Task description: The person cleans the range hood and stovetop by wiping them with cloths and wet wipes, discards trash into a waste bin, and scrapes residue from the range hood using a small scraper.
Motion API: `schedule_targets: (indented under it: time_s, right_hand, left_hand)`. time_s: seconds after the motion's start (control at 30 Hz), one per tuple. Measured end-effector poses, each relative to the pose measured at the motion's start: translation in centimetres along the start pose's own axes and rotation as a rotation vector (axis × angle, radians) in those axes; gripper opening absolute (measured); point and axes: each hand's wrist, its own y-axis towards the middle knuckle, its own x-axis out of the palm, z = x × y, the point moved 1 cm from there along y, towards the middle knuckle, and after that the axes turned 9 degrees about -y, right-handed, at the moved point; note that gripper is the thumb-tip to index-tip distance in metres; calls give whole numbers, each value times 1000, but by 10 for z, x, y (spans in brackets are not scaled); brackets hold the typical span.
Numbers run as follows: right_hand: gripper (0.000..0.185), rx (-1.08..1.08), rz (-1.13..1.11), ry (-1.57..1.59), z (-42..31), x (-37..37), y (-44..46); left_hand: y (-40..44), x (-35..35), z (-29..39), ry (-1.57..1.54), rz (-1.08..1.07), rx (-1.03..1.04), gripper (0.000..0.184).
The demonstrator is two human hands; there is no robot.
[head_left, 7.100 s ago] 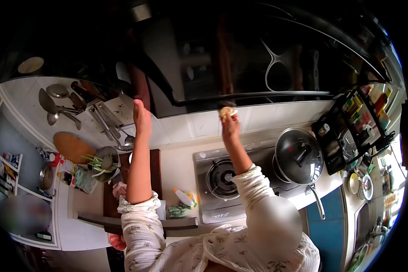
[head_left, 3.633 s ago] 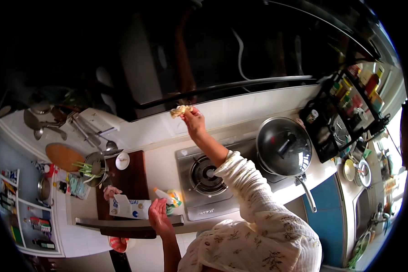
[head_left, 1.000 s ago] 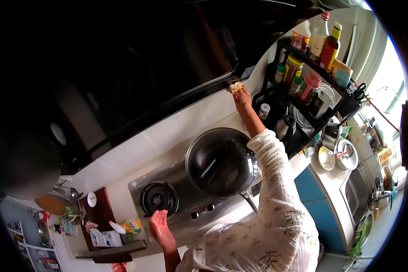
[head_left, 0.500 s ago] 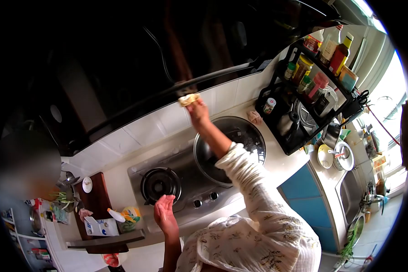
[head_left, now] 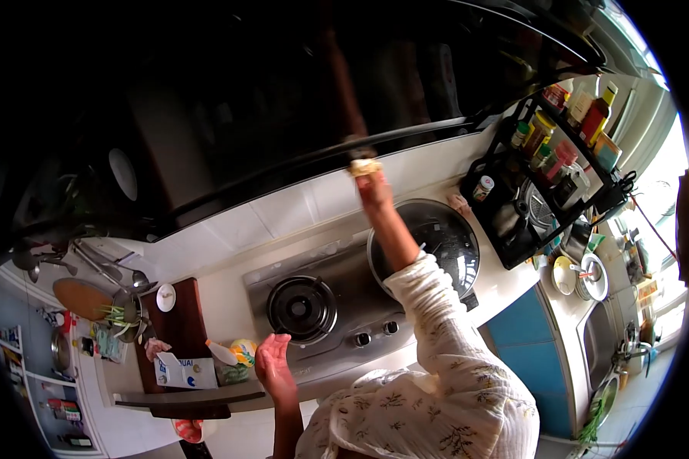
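Note:
My right hand (head_left: pixel 375 191) is raised over the back of the stove, closed on a small yellowish-white sponge (head_left: pixel 365 166), which could also be a folded cloth. The sponge is at the lower edge of the glossy black range hood (head_left: pixel 298 161); whether it presses on the surface is hard to tell. Below that arm a dark lidded wok (head_left: pixel 448 241) covers the right burner. My left hand (head_left: pixel 275 367), holding nothing, hovers with loosely curled fingers by the front of the steel stove (head_left: pixel 344 287), near the bare left burner (head_left: pixel 302 308).
A black rack (head_left: pixel 513 226) with bottles and jars stands to the right. Left of the stove are an orange-and-white spray bottle (head_left: pixel 223 353), a white packet (head_left: pixel 195 373) and a small white bowl (head_left: pixel 165 297) on a brown board (head_left: pixel 190 306). A sink (head_left: pixel 599 336) is far right.
The view has shifted, so most things sit further right and lower. My right hand still holds the sponge by the hood's lower edge. My left hand stays near the stove's front.

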Motion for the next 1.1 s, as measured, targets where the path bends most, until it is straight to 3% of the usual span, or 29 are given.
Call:
schedule_targets:
  time_s: [0.03,0.07,0.13,0.23,0.4,0.47,0.67,0.73,0.83,1.0,1.1]
  right_hand:
    - [29,-64,-11,0,-13,-6,6]
    - [26,-42,167,14,-16,-11,7]
    - [26,-21,282,64,-16,4,3]
    - [27,-39,152,-20,22,26,-11]
    - [22,174,80,-25,98,99,-58]
    - [19,261,90,-52,97,119,-67]
    - [23,176,32,69,68,87,-50]
    - [32,110,80,155,57,67,-37]
    - [32,184,196,132,51,72,-39]
    - [26,360,16,118,103,109,-62]
    - [23,282,-97,67,103,102,-57]
  left_hand:
    - [-2,-6,2,-11,1,-5,39]
    - [-4,-11,2,-24,1,-11,39]
    - [-8,-21,3,-41,23,-31,38]
    - [-6,-34,8,-43,45,-39,39]
    - [4,-48,20,-26,22,-37,38]
    - [9,-47,22,-15,5,-48,39]
    - [12,-32,24,-24,-52,-41,39]
    - [5,-32,23,-36,-45,-35,39]
    - [-4,-36,21,-37,-10,-48,39]
    - [-5,-45,20,-68,33,-70,37]
    - [0,-44,24,-65,42,-39,36]
